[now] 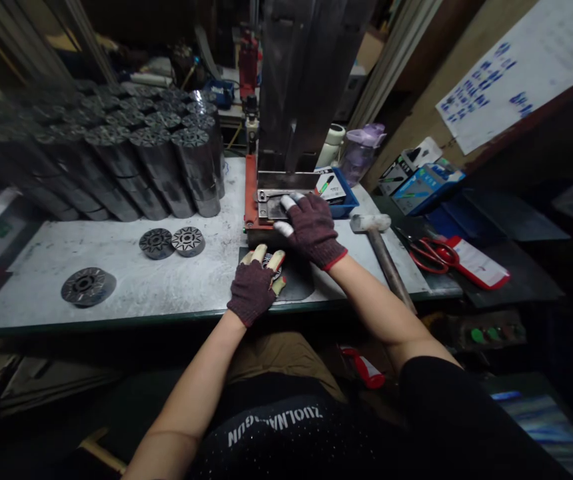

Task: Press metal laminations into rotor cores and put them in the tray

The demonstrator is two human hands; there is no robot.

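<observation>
a workshop: upright machine, stacked metal cylinders and a hammer on a workbench.

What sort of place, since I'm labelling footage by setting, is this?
Probably a factory workshop: rows of stacked metal cylinders stand on the worktable beside a machine, and a hammer lies nearby.

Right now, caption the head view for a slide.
Left hand at a disc, right hand at the machine, hammer on the bench.

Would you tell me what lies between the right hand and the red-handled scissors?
The head view shows a hammer lying on the worktop between the right hand and scissors.
</observation>
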